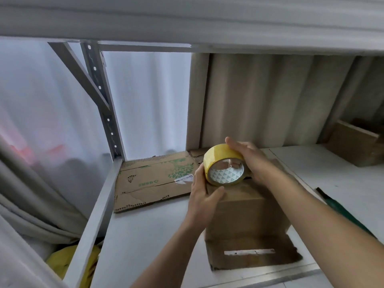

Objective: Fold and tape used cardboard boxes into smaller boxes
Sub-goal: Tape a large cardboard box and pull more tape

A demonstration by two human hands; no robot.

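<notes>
Holding a roll of yellow tape (225, 165) on the far top edge of a small cardboard box (247, 213), with the right hand (252, 161) curved over the outer rim of the roll and the fingers wrapped around it. White core with small green triangles turned toward the camera. Roll standing on its edge, touching the box top.

Left hand (204, 196) pressing on the near left corner of the same box, thumb lying over the top face, fingers curled down the left side, so grasping the box at that corner. Just below and left of the roll, almost touching it.

Box standing on the white shelf (145, 242), directly under both hands and between the two forearms. Loose flap (251, 254) lying flat on the shelf at the near side of the box, with a long narrow slot cut in it.

Flattened cardboard sheet (153, 179) with green print and a white label lying on the shelf to the left of the left hand, beyond it. Another cardboard box (357, 146) far to the right of the right hand, at the back of the shelf, well apart. Dark green long tool (340, 213) lying on the shelf just behind the right forearm, partly hidden; cannot tell what kind.

Grey metal upright (104, 104) with holes far left of the hands. Pale curtain (259, 96) hanging behind the shelf.
</notes>
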